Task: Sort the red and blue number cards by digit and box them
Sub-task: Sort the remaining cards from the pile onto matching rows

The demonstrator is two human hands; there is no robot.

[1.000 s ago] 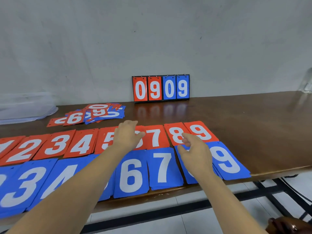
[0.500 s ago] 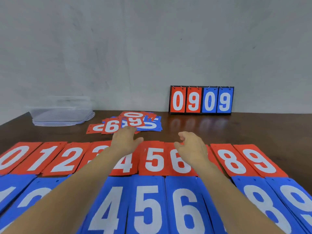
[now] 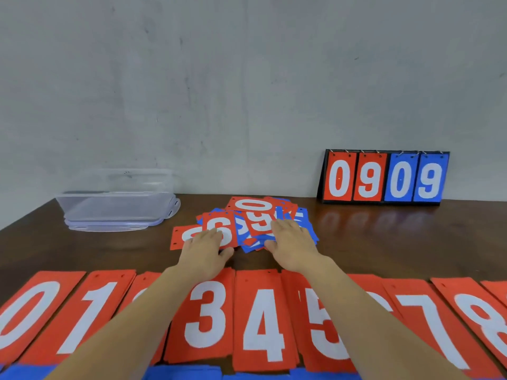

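Item: dark wooden bench (image 3: 384,239) set against a grey wall (image 3: 247,78). At 12 o'clock, mid-bench, lies a loose pile of cards (image 3: 248,231), red and blue mixed and overlapping at odd angles; a red 0 (image 3: 253,205) lies at the far edge, a red 9 (image 3: 260,223) in the middle and a red 6 (image 3: 227,229) at the 9 o'clock side. Left hand (image 3: 204,250): palm down, fingers straight and lying flat on the red 6, thumb spread toward 3 o'clock, gripping nothing. Right hand (image 3: 293,245): palm down, fingers spread wide and flat on the 3 o'clock part of the pile, thumb toward 9 o'clock, gripping nothing. At 6 o'clock, a row of red cards (image 3: 263,319) runs side by side across the near bench, reading 0, 1, 3, 4, 5, 7, 8 from 9 o'clock to 3 o'clock; the forearms cover the cards between 1 and 3 and between 5 and 7, and a further red edge shows beyond the 8. Layered edges show each place to be a small stack. Nearer still, a strip of blue cards (image 3: 186,373) shows at the bottom edge, digits out of view. At 10 o'clock, near the wall, a clear plastic box (image 3: 118,209), well apart from the pile. At 2 o'clock, a scoreboard stand (image 3: 384,178) stands upright at the wall, showing red 0, red 9, blue 0, blue 9.
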